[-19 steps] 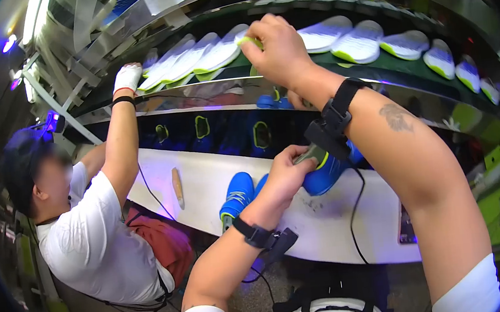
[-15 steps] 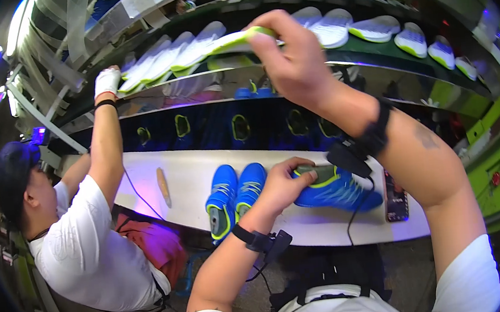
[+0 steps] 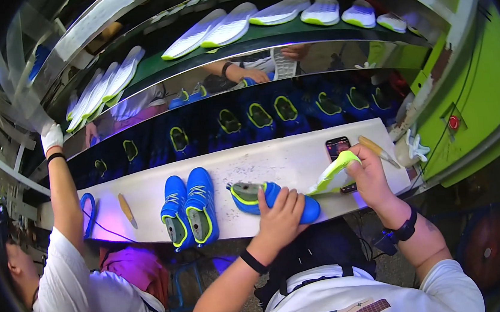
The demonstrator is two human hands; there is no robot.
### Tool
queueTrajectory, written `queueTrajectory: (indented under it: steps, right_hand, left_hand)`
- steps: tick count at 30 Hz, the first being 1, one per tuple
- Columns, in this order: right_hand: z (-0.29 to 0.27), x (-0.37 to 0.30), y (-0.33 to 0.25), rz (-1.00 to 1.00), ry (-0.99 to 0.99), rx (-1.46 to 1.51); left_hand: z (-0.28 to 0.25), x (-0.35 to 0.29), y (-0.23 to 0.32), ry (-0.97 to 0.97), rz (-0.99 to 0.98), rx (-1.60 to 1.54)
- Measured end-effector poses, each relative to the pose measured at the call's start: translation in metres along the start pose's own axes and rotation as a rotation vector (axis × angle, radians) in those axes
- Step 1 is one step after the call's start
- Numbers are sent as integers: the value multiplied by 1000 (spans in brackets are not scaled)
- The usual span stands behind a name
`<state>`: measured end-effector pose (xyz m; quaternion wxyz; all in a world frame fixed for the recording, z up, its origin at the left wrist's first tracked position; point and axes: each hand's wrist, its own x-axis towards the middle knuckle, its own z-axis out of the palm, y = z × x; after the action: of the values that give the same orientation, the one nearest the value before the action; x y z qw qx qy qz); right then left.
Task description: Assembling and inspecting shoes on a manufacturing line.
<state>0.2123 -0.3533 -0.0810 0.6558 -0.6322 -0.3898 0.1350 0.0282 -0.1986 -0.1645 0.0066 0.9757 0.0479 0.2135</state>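
Observation:
My left hand [image 3: 281, 214] is closed over a blue shoe upper [image 3: 246, 201], which lies on the white bench near its front edge. The upper has a lime-edged opening with a grey-green form inside. To its right, my right hand [image 3: 369, 173] grips one end of a white shoe sole [image 3: 334, 177] with a lime side. The sole's other end is close to the upper's toe; whether they touch I cannot tell. A finished-looking pair of blue shoe uppers [image 3: 190, 207] stands upright to the left of my left hand.
White soles [image 3: 231, 25] line a green belt [image 3: 157, 68] behind the bench [image 3: 261, 149]. Blue uppers [image 3: 260, 114] sit in the dark row below. A phone [image 3: 337, 146] and a wooden-handled tool [image 3: 377, 148] lie at right. A co-worker's gloved hand [image 3: 52, 136] reaches toward soles at left.
My right hand has brought a sole down from the belt to the bench. My left hand has moved from the upper's opening to its front part, and the upper is turned, toe now nearer me.

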Motion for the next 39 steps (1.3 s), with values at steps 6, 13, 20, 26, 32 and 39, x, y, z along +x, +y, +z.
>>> queueTrajectory:
  steps: [6,13,20,26,32,39]
  right_hand:
    - [-16,-19,-30,137,-128,265]
    - [18,-22,-33,53,-309,161]
    - [19,-34,-34,19,-282,124]
    - [20,-52,-44,49,-329,-5]
    - [12,-64,-48,-55,-435,-124]
    - [10,-64,-47,-128,-465,-126]
  left_hand:
    - [-32,43,-24,430,-16,-563]
    - [-41,24,25,474,-405,-937]
    - [-87,5,48,385,-373,-939]
    - [-90,-10,50,356,-325,-866]
    - [-100,-24,54,271,-319,-923]
    - [-100,-30,56,262,-313,-928]
